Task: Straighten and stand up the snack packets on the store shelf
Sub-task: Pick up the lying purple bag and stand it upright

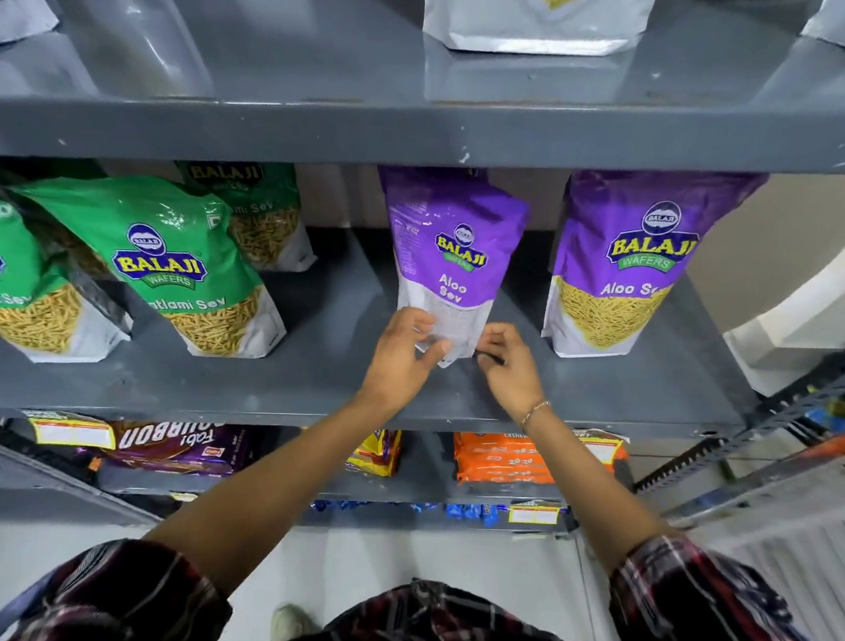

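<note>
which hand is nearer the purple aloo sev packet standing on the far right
Right. The right hand is beside the far-right purple packet; the left hand is farther left, beyond the middle packet.

A dark plaid shirt point(435, 633) in maroon, navy and white, sleeves rolled above the elbows; a thin bracelet point(535, 411) circles the right wrist at four o'clock.

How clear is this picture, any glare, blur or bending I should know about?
Head view: wide-angle bending curves the grey shelf edge; soft glare on the green packet and the purple packet both hands hold; left hand and right hand are slightly motion-blurred; the frame edges look smeared.
</note>
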### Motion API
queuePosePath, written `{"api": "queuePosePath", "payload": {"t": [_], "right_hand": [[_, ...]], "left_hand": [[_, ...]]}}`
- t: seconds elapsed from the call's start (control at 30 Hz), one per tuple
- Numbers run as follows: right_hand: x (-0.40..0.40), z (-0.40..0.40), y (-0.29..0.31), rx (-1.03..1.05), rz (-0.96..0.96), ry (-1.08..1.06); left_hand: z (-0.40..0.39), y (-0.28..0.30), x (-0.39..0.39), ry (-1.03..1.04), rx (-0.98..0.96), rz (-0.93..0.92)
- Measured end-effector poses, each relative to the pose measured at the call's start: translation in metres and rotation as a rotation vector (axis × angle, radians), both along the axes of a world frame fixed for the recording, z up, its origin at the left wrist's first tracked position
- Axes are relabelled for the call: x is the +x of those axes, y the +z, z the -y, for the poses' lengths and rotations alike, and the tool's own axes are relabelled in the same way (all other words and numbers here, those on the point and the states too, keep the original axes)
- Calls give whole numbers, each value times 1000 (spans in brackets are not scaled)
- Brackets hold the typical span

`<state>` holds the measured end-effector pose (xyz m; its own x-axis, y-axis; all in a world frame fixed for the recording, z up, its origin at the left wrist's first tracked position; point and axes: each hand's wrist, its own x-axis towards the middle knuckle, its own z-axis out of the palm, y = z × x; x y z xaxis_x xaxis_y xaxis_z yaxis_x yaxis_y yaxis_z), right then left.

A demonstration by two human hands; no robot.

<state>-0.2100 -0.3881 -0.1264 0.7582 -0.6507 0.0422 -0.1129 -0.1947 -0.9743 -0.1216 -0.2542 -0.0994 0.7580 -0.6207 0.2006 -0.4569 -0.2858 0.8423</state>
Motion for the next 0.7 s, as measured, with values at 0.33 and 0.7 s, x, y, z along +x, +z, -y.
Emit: {"api": "queuePosePath", "payload": {"t": [0.33, 0.7], "right_hand": [[-5, -57, 3, -80, -83, 274], [13, 46, 15, -73, -193, 114]], "left_hand": [[-12, -5, 20, 54, -11, -87], [-13, 13, 75, -114, 216, -198]]}}
